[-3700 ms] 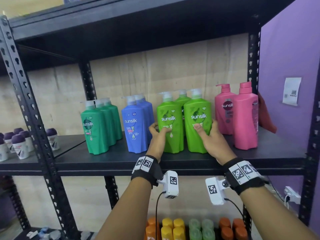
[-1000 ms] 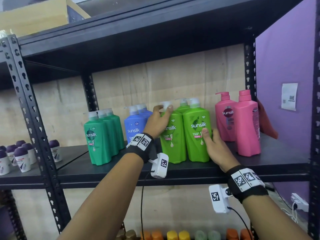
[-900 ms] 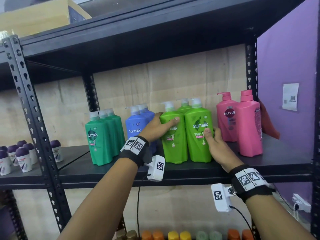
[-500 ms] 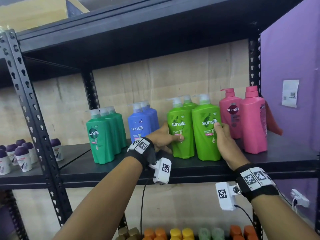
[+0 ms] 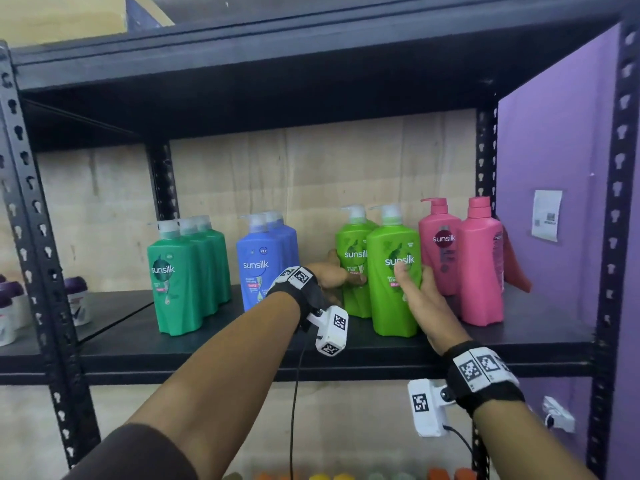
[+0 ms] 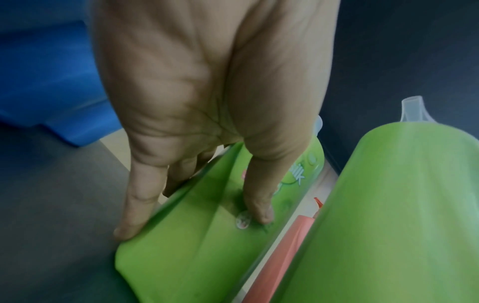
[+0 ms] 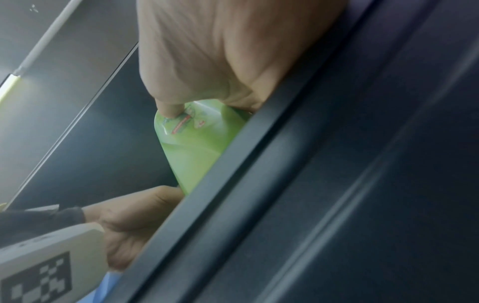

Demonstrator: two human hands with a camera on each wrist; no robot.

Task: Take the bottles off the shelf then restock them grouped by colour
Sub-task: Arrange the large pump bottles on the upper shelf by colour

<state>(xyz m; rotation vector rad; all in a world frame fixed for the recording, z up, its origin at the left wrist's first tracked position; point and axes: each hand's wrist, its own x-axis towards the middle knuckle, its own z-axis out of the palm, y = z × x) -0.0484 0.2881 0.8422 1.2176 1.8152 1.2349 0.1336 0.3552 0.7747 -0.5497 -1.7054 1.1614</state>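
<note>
Light green bottles stand on the black shelf, between the blue bottles and the pink bottles. My left hand grips the left light green bottle low on its body, thumb on the front label. In the left wrist view this hand has its fingers along that bottle's left side. My right hand grips the front light green bottle, thumb on the label. The right wrist view shows the thumb of that hand on the bottle.
Three dark green bottles stand at the shelf's left end. Small purple-capped roll-ons sit on the neighbouring shelf. A purple wall closes the right side. The shelf's front lip lies just under my right hand. Coloured caps show on the shelf below.
My left hand dropped from the bottle's pump to its lower body. The right-hand light green bottle has come forward and now overlaps the left one.
</note>
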